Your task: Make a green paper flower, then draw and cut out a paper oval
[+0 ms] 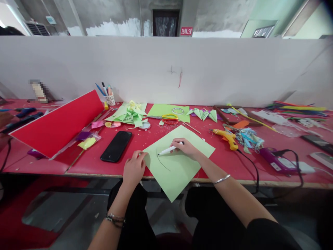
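A light green sheet of paper point(179, 173) lies turned like a diamond, its near corner hanging over the table edge. My right hand point(183, 146) grips a white marker pen point(168, 150), its dark tip at the upper end of a curved black line point(162, 164) on the sheet. At the sheet's left corner, my left hand point(134, 167) has its fingers bent and closed on the paper edge; the fingertips are partly hard to make out. Just left of that hand is a black phone point(116, 146).
A red board point(62, 125) leans at left. Behind the sheet are yellow-handled scissors point(170, 117), a tape roll point(178, 111), green paper scraps point(132, 116) and paper cones point(205, 114). On the right are a yellow glue gun point(226, 138) with cord and a purple device point(277, 161).
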`<state>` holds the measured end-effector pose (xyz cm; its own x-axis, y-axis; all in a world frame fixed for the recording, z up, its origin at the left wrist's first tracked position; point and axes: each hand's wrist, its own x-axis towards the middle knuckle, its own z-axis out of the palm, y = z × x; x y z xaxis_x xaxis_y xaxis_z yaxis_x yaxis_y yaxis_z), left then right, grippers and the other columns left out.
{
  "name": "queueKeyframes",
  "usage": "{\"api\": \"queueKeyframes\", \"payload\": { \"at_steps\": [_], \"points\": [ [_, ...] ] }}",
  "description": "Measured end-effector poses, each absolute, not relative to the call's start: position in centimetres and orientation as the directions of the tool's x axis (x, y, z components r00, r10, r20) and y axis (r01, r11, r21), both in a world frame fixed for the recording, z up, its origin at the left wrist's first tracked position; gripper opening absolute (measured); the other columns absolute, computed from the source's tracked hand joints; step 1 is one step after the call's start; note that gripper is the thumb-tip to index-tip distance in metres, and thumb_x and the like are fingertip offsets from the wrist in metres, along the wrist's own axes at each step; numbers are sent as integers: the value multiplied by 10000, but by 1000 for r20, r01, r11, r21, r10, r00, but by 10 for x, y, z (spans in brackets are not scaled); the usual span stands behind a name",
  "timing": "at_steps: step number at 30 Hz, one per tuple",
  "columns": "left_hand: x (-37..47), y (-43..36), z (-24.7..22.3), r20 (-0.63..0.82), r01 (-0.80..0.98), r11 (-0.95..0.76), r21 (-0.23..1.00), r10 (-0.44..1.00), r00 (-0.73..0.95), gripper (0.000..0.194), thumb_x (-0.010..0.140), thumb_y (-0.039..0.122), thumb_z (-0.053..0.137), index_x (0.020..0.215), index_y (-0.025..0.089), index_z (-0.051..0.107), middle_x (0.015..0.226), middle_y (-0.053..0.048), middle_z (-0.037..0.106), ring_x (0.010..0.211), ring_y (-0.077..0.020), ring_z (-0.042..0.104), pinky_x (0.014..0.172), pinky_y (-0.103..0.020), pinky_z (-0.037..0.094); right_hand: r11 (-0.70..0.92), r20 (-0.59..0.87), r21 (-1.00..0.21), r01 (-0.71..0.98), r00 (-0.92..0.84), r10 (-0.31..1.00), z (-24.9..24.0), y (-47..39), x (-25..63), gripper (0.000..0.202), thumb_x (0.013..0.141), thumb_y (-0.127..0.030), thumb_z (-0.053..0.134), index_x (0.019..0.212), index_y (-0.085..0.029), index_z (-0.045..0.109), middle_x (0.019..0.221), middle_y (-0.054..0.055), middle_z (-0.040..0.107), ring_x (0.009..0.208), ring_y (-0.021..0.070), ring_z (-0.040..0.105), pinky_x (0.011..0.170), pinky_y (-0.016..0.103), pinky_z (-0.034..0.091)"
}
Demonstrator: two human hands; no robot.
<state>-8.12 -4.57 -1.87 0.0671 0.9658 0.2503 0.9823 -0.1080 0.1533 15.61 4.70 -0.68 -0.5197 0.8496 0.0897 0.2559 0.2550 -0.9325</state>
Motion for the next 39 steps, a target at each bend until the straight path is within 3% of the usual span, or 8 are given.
{"api": "queueKeyframes", "payload": {
  "at_steps": [9, 19, 23, 29, 33, 39],
  "points": [
    [-81, -46, -19, 266, 978, -107, 181, 962, 57, 351, 857, 170, 368, 1131, 220, 581, 1150, -58, 570, 879, -181, 613, 777, -300, 442, 298, 129, -909, 292, -483, 866, -4, 43, 153, 254, 818, -376, 482, 724, -181, 614, 665, -12, 608, 608, 116, 448, 587, 240, 330],
    [-77, -47, -14, 253, 985, -94, 142, 966, 56, 358, 851, 163, 367, 1133, 224, 578, 1130, -59, 581, 862, -174, 618, 751, -288, 442, 319, 269, -886, 336, -187, 945, -17, 51, 163, 165, 783, -349, 479, 772, -198, 544, 700, -10, 537, 678, 141, 479, 657, 271, 367],
    [-78, -50, -12, 228, 988, -112, 105, 970, 85, 360, 854, 159, 367, 1145, 212, 571, 1103, -73, 580, 821, -174, 619, 749, -296, 443, 288, 264, -908, 305, -119, 957, -14, 48, 175, 204, 771, -371, 482, 837, -195, 561, 699, -1, 544, 630, 138, 490, 599, 273, 384],
    [-80, -56, -4, 160, 974, -212, 82, 967, 198, 334, 865, 144, 361, 1097, 206, 593, 998, -69, 611, 836, -179, 618, 785, -293, 438, 244, 185, -940, 238, -246, 951, -5, 37, 172, 262, 762, -427, 527, 767, -178, 608, 646, 9, 590, 571, 124, 522, 572, 267, 417],
    [-78, -48, -2, 136, 950, -292, 112, 951, 276, 349, 878, 140, 352, 1159, 208, 548, 1082, -61, 613, 933, -176, 602, 807, -271, 432, 240, 140, -942, 235, -374, 917, -4, 31, 162, 244, 759, -403, 563, 787, -173, 640, 647, 15, 627, 621, 140, 561, 607, 266, 424],
    [-76, -32, -9, 109, 926, -339, 169, 940, 324, 360, 868, 124, 370, 1150, 244, 560, 960, -39, 609, 836, -138, 606, 723, -221, 439, 257, 129, -930, 262, -421, 898, -4, 28, 163, 274, 798, -409, 516, 756, -172, 645, 679, 19, 644, 643, 141, 537, 633, 268, 407]
  ]
}}
